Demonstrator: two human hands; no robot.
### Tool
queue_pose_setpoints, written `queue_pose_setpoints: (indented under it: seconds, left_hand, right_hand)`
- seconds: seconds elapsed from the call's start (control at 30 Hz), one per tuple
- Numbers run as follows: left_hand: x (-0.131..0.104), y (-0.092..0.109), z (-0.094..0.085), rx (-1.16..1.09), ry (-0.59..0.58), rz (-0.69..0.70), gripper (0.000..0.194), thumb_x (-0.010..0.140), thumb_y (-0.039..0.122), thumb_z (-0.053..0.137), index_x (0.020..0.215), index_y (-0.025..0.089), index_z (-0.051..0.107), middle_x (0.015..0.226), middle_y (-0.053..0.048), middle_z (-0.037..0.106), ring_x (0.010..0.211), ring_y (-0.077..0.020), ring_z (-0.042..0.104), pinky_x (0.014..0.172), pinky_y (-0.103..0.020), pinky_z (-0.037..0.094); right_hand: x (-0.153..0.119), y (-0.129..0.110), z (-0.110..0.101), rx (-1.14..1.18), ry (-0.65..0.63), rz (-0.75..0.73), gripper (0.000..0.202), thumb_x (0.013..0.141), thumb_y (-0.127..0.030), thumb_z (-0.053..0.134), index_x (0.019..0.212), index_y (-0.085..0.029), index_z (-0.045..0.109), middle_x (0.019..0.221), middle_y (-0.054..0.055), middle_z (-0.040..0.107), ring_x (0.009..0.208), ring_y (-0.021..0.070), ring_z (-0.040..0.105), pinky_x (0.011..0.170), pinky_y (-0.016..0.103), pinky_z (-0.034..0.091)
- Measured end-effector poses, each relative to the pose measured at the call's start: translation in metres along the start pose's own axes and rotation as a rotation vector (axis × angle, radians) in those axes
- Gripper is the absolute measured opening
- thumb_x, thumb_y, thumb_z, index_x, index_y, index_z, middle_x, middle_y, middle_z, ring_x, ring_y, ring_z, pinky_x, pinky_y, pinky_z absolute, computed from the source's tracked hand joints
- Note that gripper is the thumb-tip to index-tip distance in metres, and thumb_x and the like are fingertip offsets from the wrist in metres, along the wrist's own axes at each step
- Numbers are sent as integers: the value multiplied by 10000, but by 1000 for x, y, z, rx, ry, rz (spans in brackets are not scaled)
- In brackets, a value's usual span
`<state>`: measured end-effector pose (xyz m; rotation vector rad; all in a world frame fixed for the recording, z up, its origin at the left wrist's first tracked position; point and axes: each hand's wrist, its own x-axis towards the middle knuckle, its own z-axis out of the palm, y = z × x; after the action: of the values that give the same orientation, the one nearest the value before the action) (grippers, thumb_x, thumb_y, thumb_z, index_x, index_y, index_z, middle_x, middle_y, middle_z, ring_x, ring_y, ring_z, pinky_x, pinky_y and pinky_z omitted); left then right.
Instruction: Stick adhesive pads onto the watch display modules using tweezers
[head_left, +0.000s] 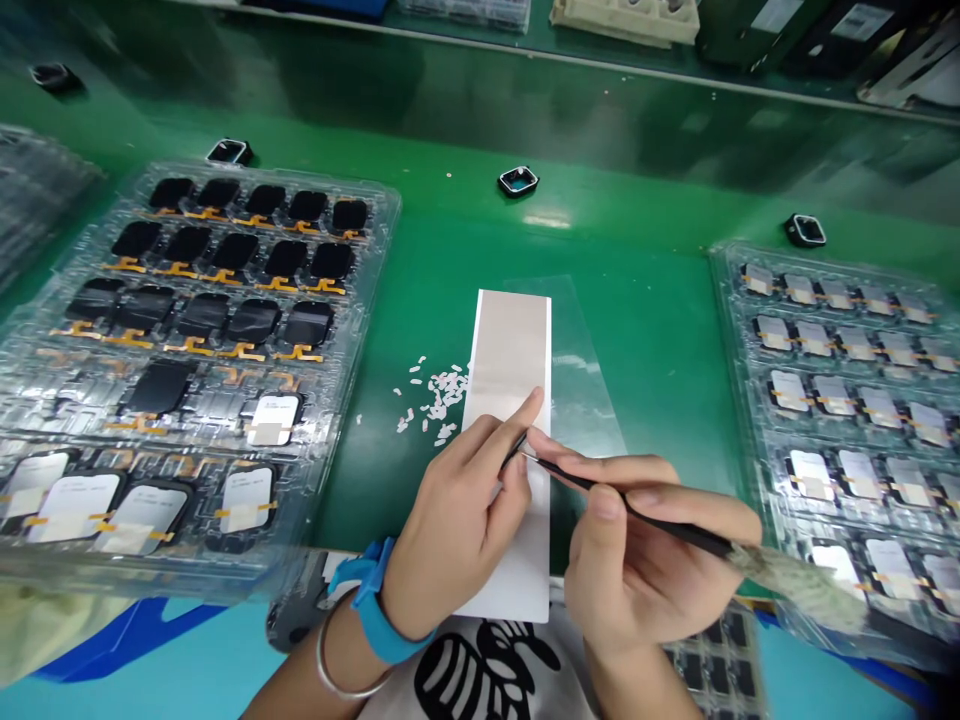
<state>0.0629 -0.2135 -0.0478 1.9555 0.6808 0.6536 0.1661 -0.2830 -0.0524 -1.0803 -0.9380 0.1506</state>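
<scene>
My left hand (469, 500) is closed in a pinch over a strip of beige and white sheet (514, 340), its index finger stretched out. A thin dark edge (514, 450) shows between the fingers; the rest of that piece is hidden. In my right hand (652, 560) are black tweezers (675, 532) with a wrapped rear end, held like a pen. Their silvery tip meets the dark edge at my left fingertips; whether it touches, I cannot tell. Small white slips (446, 390) lie scattered to the left of the strip.
On the left stands a clear tray (379, 250) of black watch screens with orange flex cables. Another clear tray (731, 330) on the right holds rows of pale-faced screens. A clear film (581, 370) lies beside the strip. A watch case (518, 181) sits farther back, below the shelf (465, 40).
</scene>
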Motion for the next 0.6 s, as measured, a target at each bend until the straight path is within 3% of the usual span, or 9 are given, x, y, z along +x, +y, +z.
queue_pose_setpoints:
  seconds: [0.23,0.6]
  left_hand:
    - [-1,-1,1,28,11,5,576,1009,99,368,1557,273,328,903,-7,534,748,-138,517,696,-261,453]
    - [-1,1,2,65,17,7,569,1008,118,370,1559,252,326,880,-13,537,740,-154,527,682,-276,474]
  right_hand:
    - [-1,-2,-1,-3,-59,3,465,788,173,506,1110,-162,499,998,68,700,995,244,741,824,448,690]
    - [0,0,0,-60,-40,-30,407,816,141,532,1093,-157,520,986,76,709,960,237,751,772,427,700]
